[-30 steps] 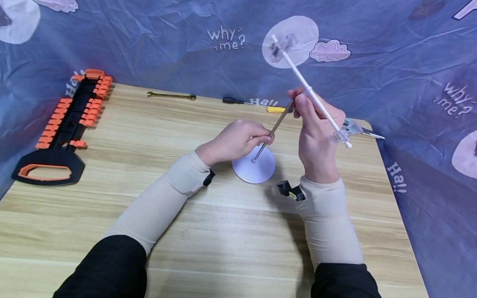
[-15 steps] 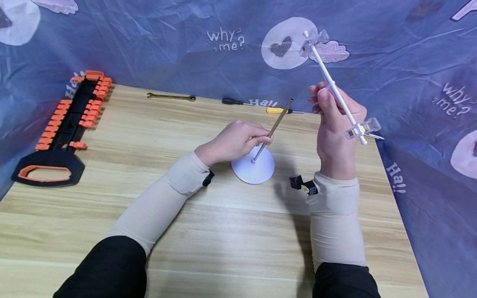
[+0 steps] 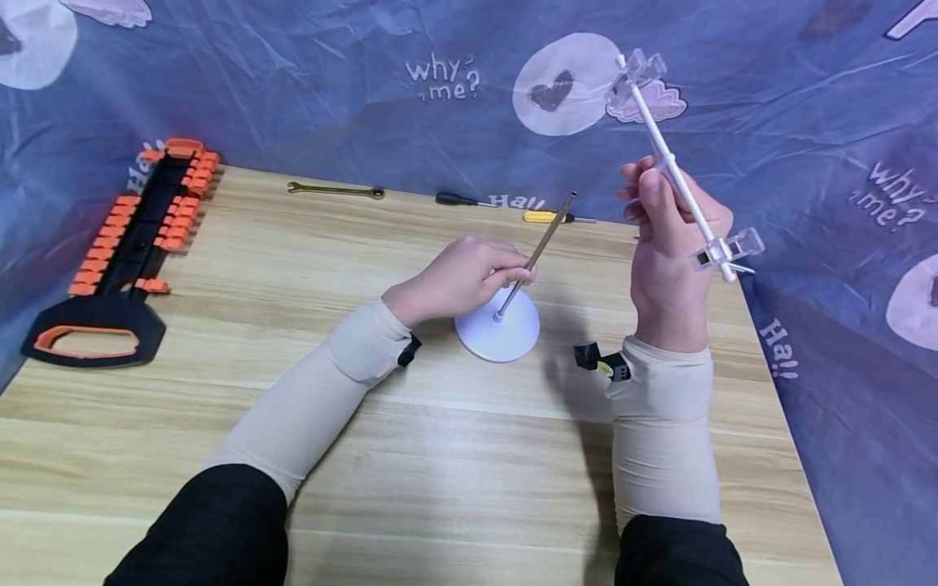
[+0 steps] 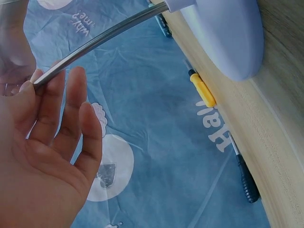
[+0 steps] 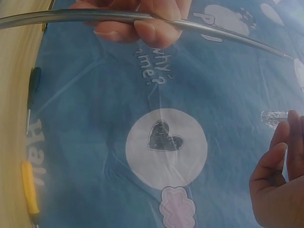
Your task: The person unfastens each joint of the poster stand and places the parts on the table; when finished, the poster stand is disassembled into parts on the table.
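Note:
My left hand pinches a slim metal rod partway up. The rod's lower end meets a round white base on the table, and in the head view it leans right. Its upper end is free. On the right, my right hand holds a thin white crossbar up in the air, apart from the rod. A clear plastic clip sits near each end of the bar. The right wrist view shows the left fingers curled on the rod and one clear clip beyond the right hand.
A black and orange rack with a handle lies at left. Along the back edge are a wrench, a black screwdriver and a yellow screwdriver. Blue printed cloth hangs behind. A metal tip shows behind the right hand.
The right hand has moved right with the white crossbar, away from the rod's top end, mostly during the first half second. The left hand, rod and base have stayed in place.

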Demonstrator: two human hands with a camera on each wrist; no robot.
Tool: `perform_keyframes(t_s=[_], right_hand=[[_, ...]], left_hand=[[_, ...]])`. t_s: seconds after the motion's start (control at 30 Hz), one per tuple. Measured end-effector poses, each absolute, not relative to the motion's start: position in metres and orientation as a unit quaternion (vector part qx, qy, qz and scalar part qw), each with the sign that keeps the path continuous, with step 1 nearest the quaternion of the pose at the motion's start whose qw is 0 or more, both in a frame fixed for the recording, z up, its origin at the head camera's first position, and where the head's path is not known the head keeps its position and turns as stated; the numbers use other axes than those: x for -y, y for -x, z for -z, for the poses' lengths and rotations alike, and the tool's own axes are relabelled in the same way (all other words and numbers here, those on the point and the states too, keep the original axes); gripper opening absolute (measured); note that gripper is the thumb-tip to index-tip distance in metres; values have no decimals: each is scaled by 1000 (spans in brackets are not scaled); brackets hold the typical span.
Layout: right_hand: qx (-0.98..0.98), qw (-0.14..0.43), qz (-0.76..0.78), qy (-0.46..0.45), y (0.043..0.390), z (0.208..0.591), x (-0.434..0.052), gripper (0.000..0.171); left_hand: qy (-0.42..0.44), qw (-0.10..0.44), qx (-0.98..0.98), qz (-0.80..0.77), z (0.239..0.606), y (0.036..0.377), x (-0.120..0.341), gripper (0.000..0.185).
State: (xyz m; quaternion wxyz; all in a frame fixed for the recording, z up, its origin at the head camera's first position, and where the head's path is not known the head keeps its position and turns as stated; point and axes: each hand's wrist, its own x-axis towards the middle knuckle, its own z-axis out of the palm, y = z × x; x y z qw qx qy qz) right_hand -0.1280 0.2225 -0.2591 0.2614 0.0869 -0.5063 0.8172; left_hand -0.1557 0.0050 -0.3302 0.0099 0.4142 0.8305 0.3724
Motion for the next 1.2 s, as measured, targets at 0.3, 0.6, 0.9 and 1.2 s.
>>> perform_keyframes(t_s=[0.3,0.6,0.9,1.2], right_hand=[[509,263,-815,-79,129,258,-225,26],[516,289,-803,-71,130,257,-232,26],[501,293,-811,-67,130,255,-237,31],[520,317,-791,-56,130,251,-238,19]], left_hand=[[-414,10,-829,-376,331,156,-4,22],[-415,4,-830,-372,331,156,-5,22],[-415,3,-830,-374,331,157,-5,21],[-412,8,-830,-376,330,155,-5,22]])
